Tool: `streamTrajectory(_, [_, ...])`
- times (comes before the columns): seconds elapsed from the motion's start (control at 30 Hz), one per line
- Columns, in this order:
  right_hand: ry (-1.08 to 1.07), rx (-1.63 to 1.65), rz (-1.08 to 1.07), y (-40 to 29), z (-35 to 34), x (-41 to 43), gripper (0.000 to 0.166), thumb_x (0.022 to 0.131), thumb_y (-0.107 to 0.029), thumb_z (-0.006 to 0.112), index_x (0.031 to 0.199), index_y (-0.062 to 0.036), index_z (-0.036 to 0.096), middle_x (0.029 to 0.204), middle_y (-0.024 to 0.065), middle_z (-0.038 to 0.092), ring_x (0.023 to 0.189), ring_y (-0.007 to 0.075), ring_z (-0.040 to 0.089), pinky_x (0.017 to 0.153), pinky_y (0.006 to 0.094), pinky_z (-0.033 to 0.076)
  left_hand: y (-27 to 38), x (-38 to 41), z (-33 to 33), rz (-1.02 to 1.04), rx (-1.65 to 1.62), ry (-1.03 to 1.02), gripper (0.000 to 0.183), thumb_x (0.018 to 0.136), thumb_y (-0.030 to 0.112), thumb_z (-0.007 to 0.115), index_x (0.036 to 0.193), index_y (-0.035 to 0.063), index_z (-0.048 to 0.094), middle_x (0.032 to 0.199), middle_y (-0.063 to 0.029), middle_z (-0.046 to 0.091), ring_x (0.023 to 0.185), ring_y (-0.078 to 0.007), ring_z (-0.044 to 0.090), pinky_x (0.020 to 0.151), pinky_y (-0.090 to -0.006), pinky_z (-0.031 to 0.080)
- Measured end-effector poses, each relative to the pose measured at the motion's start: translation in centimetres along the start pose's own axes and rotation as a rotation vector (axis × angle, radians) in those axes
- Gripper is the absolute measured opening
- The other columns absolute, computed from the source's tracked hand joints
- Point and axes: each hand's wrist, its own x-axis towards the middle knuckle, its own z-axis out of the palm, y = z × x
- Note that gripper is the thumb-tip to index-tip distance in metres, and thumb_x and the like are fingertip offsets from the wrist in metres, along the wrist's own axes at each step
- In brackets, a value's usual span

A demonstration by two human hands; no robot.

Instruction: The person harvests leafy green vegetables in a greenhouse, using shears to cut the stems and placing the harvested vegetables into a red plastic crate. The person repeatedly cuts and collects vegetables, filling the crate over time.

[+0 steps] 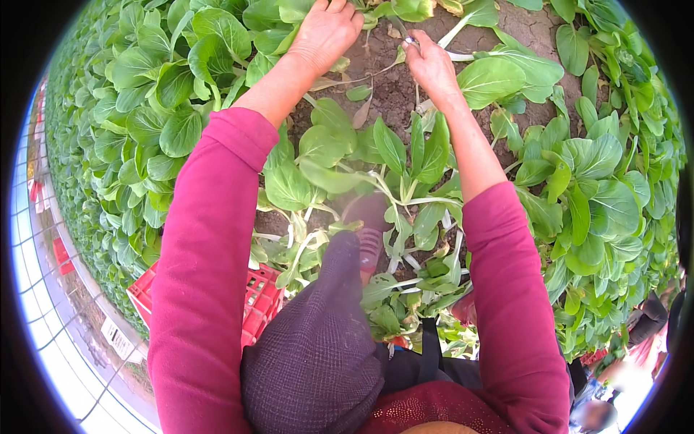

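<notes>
My left hand (pixel 331 27) reaches to the top edge of the view, its fingers at the base of a leafy green plant (pixel 368 19); whether they grip it is cut off by the edge. To its right, my right hand (pixel 431 59) is closed around a small handle, from which a thin knife blade (pixel 398 26) points up and left. Cut green leaves with white stalks (pixel 490 81) lie on the soil just right of that hand. Below both hands, loose leaves (pixel 325 146) are strewn over the ground around my shoe (pixel 371 233).
Dense rows of leafy greens stand at left (pixel 152 97) and right (pixel 602 184). A red plastic crate (pixel 263 304) sits beside my knee, partly behind my left sleeve. Other people (pixel 645 320) are at the lower right. Bare cracked soil (pixel 526 24) shows at upper right.
</notes>
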Motion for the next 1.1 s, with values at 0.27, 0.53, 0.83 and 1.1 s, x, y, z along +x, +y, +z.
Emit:
streamTrajectory(0.27, [-0.187,0.082,0.086,2.3,2.2,2.8,0.049,0.094,-0.036,0.051,0.131,-0.0035,0.048,0.090,0.0207,0.065,0.068,0.0250,0.063,0.068,0.0362,0.051,-0.1,-0.3,1.9,-0.055,-0.093,0.129,0.013,0.077,0.018,0.055,0.085,0.0107,0.062,0.083,-0.0061,0.060,0.087,-0.0220,0.056,0.074,-0.0355,0.044])
streamTrajectory(0.53, [-0.659,0.056,0.304,0.2,-1.8,2.2,0.052,0.097,-0.037,0.046,0.142,-0.0110,0.040,0.079,0.0100,0.063,0.061,0.0234,0.058,0.061,0.0396,0.050,-0.4,-1.0,0.1,-0.112,-0.204,-0.025,0.024,0.074,0.007,0.059,0.097,0.0103,0.062,0.087,-0.0054,0.065,0.087,-0.0228,0.059,0.073,-0.0359,0.049])
streamTrajectory(0.83, [0.135,0.866,0.217,-3.6,-6.7,-6.2,0.026,0.091,-0.023,0.062,0.108,-0.0050,0.055,0.071,-0.0016,0.058,0.053,0.0030,0.049,0.044,0.0170,0.038,0.1,-4.9,-8.6,-0.681,-1.409,0.047,0.031,0.085,0.019,0.068,0.111,0.0033,0.061,0.099,-0.0069,0.068,0.094,-0.0123,0.061,0.079,-0.0285,0.048])
streamTrajectory(1.1, [0.049,1.142,0.151,-9.4,-6.6,-4.3,0.034,0.086,-0.025,0.070,0.106,-0.0026,0.055,0.078,0.0029,0.061,0.056,0.0056,0.054,0.045,0.0183,0.041,1.0,-3.4,-12.4,-0.512,-1.663,-0.345,0.060,0.080,0.036,0.074,0.125,0.0014,0.056,0.110,-0.0028,0.062,0.101,-0.0091,0.056,0.089,-0.0251,0.043])
